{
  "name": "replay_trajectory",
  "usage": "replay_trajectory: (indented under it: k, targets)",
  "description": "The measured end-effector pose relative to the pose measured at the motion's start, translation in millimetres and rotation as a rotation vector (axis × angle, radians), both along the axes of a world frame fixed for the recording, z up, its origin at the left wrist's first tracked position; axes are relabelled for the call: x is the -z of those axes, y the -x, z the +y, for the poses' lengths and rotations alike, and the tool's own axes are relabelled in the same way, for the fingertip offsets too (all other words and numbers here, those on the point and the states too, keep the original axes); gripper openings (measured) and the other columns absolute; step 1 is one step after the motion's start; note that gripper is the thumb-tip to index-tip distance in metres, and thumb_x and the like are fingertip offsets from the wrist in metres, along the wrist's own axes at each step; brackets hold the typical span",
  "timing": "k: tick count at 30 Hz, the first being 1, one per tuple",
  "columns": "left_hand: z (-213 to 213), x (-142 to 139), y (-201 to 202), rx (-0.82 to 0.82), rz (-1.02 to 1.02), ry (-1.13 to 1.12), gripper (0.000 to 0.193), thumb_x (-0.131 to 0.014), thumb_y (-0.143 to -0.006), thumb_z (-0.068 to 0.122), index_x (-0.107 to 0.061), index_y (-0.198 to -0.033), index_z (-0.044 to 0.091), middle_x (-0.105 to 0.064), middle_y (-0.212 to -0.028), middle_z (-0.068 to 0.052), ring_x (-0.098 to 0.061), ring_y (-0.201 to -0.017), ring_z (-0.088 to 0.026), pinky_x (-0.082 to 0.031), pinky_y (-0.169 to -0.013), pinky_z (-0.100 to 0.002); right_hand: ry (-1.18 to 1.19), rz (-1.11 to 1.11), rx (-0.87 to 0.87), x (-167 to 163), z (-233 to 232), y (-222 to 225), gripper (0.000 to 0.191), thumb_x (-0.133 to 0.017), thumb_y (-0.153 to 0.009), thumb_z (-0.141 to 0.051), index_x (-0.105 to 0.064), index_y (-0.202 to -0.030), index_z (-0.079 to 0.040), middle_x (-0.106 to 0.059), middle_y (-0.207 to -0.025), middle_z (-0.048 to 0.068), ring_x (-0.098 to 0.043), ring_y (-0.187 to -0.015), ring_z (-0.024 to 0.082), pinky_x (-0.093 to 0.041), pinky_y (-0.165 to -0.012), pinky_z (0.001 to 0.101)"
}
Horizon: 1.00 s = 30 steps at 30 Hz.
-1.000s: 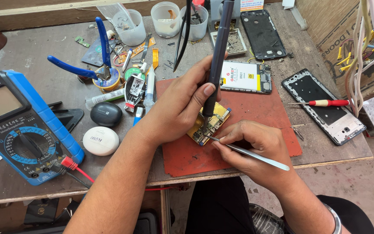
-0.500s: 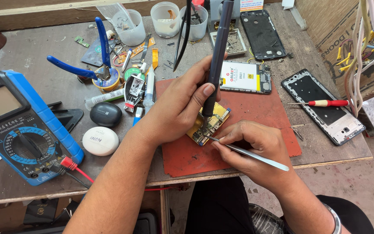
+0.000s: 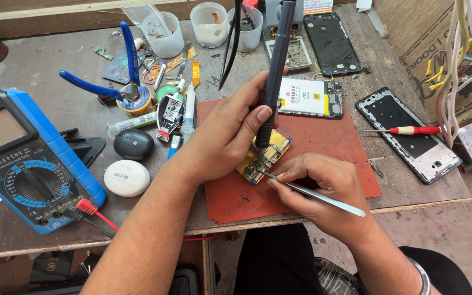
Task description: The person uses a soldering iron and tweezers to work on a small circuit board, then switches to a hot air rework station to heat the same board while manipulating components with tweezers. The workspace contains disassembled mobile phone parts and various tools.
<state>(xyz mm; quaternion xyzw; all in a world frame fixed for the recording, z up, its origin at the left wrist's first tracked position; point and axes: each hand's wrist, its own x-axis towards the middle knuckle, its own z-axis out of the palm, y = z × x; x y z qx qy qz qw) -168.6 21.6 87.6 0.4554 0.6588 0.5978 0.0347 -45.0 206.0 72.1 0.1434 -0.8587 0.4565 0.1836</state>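
On the red work mat [image 3: 323, 147] near the front edge of the bench [image 3: 39, 60] lies a small yellow circuit board [image 3: 265, 157], partly covered by the two hands working over it, so its full outline cannot be made out. Gripping a dark soldering iron [image 3: 275, 71], the left hand [image 3: 230, 128] has its thumb and fingers wrapped round the lower shaft; the tip comes down onto the board, but the exact contact point is too small to see, and the top of the iron is cut off by the upper edge of the view. Pinched in the right hand [image 3: 320, 183] is a pair of metal tweezers [image 3: 312, 191], their points touching the board's near edge; whatever they hold, if anything, is too tiny to tell. Just beyond the board a phone with its back off [image 3: 311, 97] rests on the mat, its left end hidden behind the iron. Farther right a phone frame [image 3: 408, 134] lies with a red-handled screwdriver [image 3: 411, 130] across it. Well to the left sits a blue multimeter [image 3: 25, 158], its left side cut off, near a white oval case [image 3: 127, 178] and a black one [image 3: 134, 143].
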Motion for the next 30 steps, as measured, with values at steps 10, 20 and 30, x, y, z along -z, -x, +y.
replay_trajectory:
  k: [10, 20, 30]
  targets:
    - [-0.6, 2.0, 1.3, -0.001, -0.007, -0.005, 0.051, -0.047, -0.113, 0.010, -0.031, -0.160, -0.001, -0.067, -0.114, -0.010, -0.067, -0.103, -0.016, -0.057, -0.093, -0.029, 0.019, -0.006, -0.016, 0.3, -0.2, 0.3, 0.015, -0.082, -0.082, -0.006, -0.068, -0.085, -0.002, -0.078, -0.088, 0.006, -0.077, -0.078, 0.011, -0.061, -0.065, 0.0235]
    - [-1.1, 1.5, 0.8, 0.007, -0.019, -0.011, 0.051, -0.047, -0.113, 0.010, -0.031, -0.160, 0.000, -0.066, -0.115, -0.009, -0.067, -0.103, -0.016, -0.057, -0.093, -0.029, 0.014, 0.005, -0.019, 0.1, -0.3, 0.2, 0.016, -0.082, -0.082, -0.006, -0.068, -0.085, -0.002, -0.078, -0.088, 0.007, -0.077, -0.078, 0.011, -0.061, -0.066, 0.0235]
    - [-1.1, -0.5, -0.8, -0.009, -0.002, 0.003, 0.051, -0.047, -0.113, 0.010, -0.031, -0.160, -0.001, -0.067, -0.116, -0.010, -0.069, -0.103, -0.016, -0.058, -0.092, -0.029, 0.011, -0.003, -0.012, 0.7, -0.2, 0.4, 0.015, -0.083, -0.082, -0.007, -0.068, -0.084, -0.002, -0.077, -0.086, 0.006, -0.077, -0.076, 0.011, -0.061, -0.065, 0.0234]
